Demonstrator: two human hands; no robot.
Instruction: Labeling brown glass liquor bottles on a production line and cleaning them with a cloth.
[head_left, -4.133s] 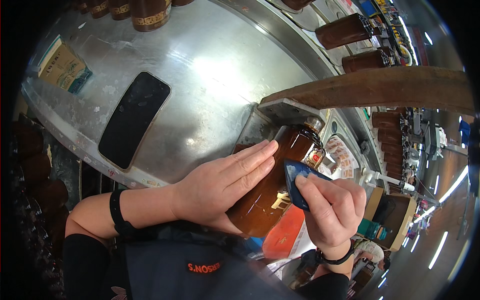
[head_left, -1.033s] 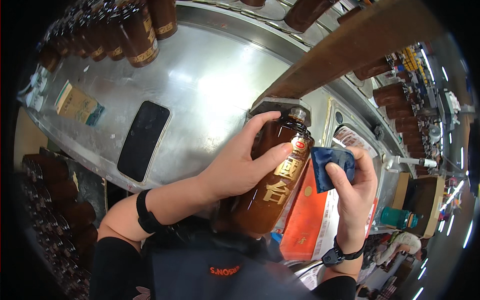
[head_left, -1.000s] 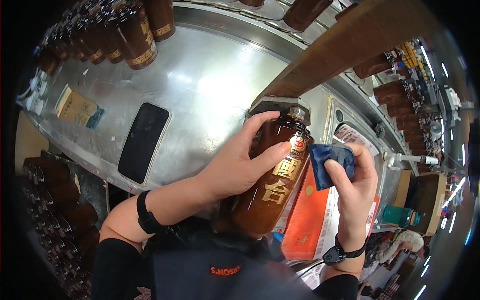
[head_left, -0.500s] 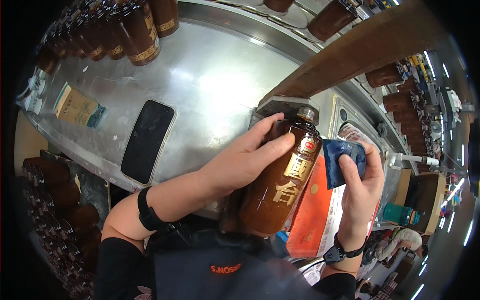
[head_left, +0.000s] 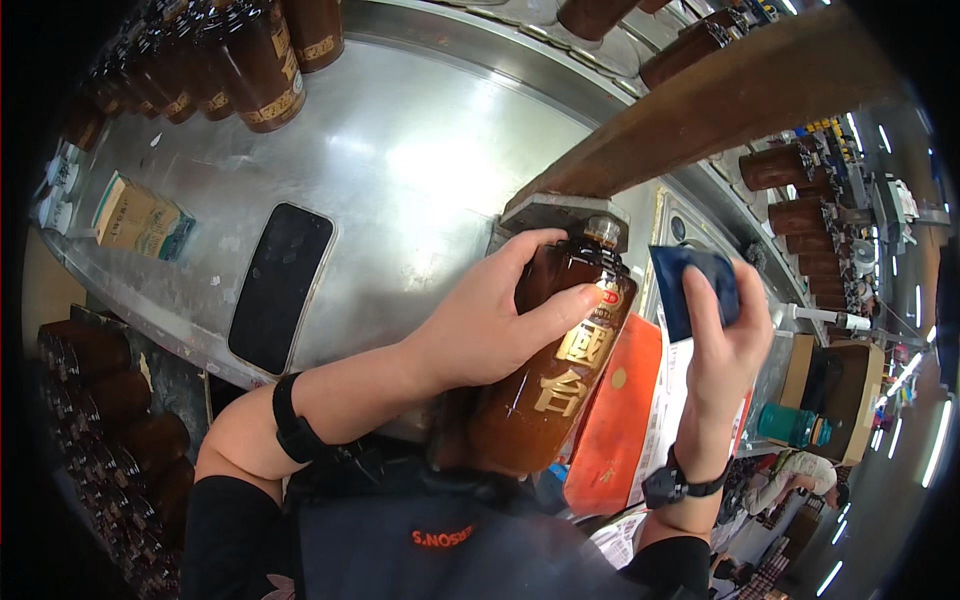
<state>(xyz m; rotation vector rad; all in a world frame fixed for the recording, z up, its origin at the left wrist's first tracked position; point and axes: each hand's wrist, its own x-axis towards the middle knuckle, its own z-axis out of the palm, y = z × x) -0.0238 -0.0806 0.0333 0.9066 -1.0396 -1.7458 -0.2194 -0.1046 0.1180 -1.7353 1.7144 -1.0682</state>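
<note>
"Brown glass, by its shine: what could go wrong for us here?"

"Starting at the left, we judge the left hand (head_left: pixel 485 325) matters most. Its thumb lies across the front of the tilted bottle (head_left: pixel 515 410), fingers round the far side, so that grip is spread to the bottle's width. If the thumb eased on so glossy a wall, the bottle could slide toward the apron (head_left: pixel 385 530). We cannot tell whether its base rests on anything."

"And its neck?"

"Just beside the metal bracket (head_left: pixel 560 212); we cannot tell whether they touch, but a careless turn could knock it."

"Further right?"

"The right hand (head_left: pixel 735 325) pinches a flat blue pad (head_left: pixel 669 285) between thumb and fingers, a narrow grip, apart from the bottle. A corner pressed too hard could scuff the gold characters."

"Shall we count, left to right?"

"Stacked bottles (head_left: pixel 105 395) at the lower left overlap, so we cannot number them. One small carton (head_left: pixel 143 217); standing bottles (head_left: pixel 255 75), also too crowded to count; one phone (head_left: pixel 282 285) on the metal surface (head_left: pixel 400 220); one bottle in hand; one orange-red packet (head_left: pixel 620 420); one blue pad; one teal jar (head_left: pixel 787 425) near one cardboard box (head_left: pixel 860 400)."
</note>
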